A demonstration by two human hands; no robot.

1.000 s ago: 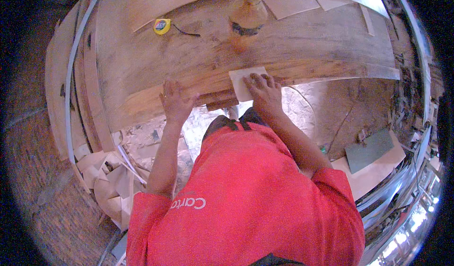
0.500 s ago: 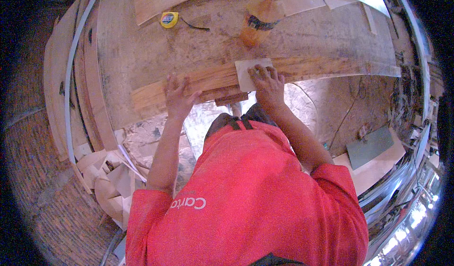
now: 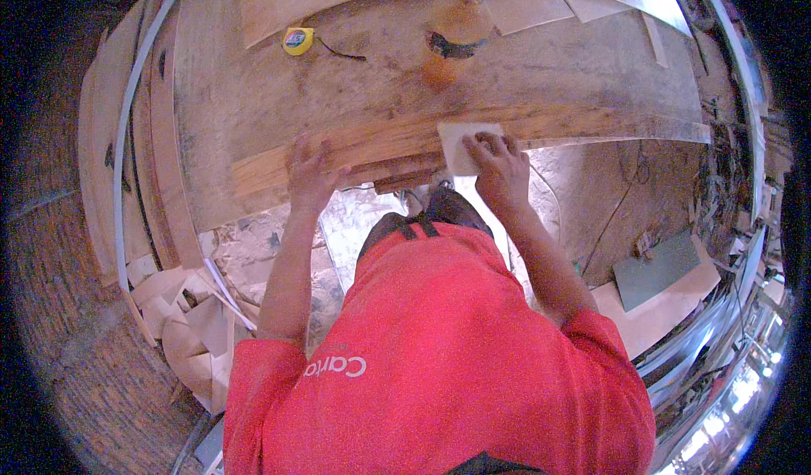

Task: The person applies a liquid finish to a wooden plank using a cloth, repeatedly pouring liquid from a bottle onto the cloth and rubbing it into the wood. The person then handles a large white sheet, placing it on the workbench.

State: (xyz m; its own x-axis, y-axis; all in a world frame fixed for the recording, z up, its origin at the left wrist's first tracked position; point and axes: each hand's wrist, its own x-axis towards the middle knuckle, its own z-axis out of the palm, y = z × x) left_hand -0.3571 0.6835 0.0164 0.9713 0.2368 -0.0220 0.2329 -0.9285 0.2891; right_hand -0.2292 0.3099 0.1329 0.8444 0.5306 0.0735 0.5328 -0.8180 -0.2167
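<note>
A long wooden board [image 3: 384, 141] with visible grain lies across the near edge of the workbench. On its left part rests my left hand [image 3: 311, 175], fingers spread, thumb pointing right along the near edge. My right hand [image 3: 503, 175] has its fingers curled down on a pale square sheet of sandpaper [image 3: 454, 150], which overlaps the board's near edge right of centre. What lies under the sheet is hidden. Below the board, between my hands, a short dark wood piece [image 3: 410, 179] shows.
Beyond the board on the workbench [image 3: 245, 95] stand a bottle of orange liquid [image 3: 456, 32] and a yellow tape measure [image 3: 297, 41]. A curved plywood strip [image 3: 338, 2] runs along the far side. Offcuts [image 3: 194, 331] lie at lower left; a grey-green sheet [image 3: 657, 270] at right.
My right hand and the sandpaper have shifted right and slightly nearer to me along the board. My left hand stays on the board at about the same place.
</note>
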